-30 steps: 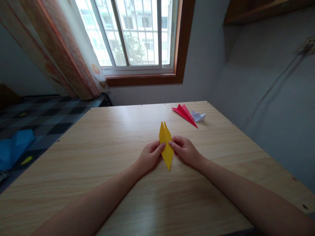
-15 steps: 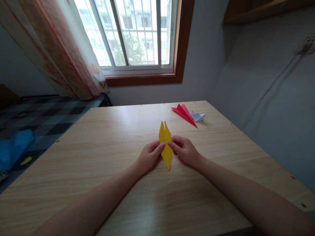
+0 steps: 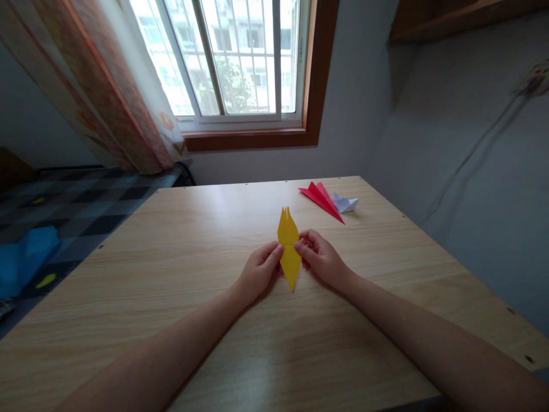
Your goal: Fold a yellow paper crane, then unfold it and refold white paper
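Between my hands is a folded piece of yellow paper point(image 3: 289, 234), a long diamond with its split points facing away from me and a single point toward me. My left hand point(image 3: 259, 268) pinches its left edge, thumb on top and fingers tucked beneath. On the opposite edge, my right hand point(image 3: 321, 255) grips the paper with the thumb on its face and the fingers curled behind. The paper's underside is hidden, as are some of the fingertips.
A red paper plane point(image 3: 321, 200) and a small white paper boat point(image 3: 345, 203) lie at the far right of the wooden table point(image 3: 171, 257). Left of the table, blue folded paper point(image 3: 30, 252) rests on a checked cloth point(image 3: 86, 197). A wall stands close on the right.
The yellow paper has shifted slightly away from me and stands straighter. Both thumbs have moved outward from its middle toward its edges.
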`<action>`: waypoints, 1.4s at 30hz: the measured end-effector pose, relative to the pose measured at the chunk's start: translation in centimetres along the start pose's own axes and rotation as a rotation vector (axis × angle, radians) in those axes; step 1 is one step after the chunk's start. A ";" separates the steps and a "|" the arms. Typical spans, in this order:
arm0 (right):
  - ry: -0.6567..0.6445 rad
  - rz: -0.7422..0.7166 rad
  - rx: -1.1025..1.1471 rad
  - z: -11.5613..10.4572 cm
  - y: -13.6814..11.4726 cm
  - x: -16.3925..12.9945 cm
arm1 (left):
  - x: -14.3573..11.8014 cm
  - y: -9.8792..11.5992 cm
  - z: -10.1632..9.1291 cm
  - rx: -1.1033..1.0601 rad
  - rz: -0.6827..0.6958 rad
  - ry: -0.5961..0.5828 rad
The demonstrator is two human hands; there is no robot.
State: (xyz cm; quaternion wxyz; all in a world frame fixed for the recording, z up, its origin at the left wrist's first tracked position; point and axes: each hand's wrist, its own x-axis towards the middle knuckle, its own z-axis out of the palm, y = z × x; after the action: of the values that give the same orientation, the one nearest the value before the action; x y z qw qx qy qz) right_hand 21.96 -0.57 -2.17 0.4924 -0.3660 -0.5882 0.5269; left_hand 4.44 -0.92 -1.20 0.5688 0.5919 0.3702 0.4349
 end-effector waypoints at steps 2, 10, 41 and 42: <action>0.004 0.032 0.049 0.0 0.1 0.1 | 0.0 0.0 0.0 0.018 0.014 0.004; -0.089 0.051 -0.061 -0.2 -0.3 0.1 | 0.0 0.3 -0.1 0.040 0.002 0.023; -0.038 -0.033 -0.049 0.0 -0.4 -0.2 | -0.2 0.2 0.0 0.103 0.077 0.087; -0.041 -0.030 -0.038 0.0 -0.3 -0.2 | -0.3 0.3 0.0 0.105 0.078 0.090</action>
State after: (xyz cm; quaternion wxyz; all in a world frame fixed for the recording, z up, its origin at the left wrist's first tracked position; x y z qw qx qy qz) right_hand 22.00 -0.78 -1.94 0.4811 -0.3556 -0.6135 0.5154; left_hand 4.36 -1.19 -0.94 0.5023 0.6148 0.3945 0.4626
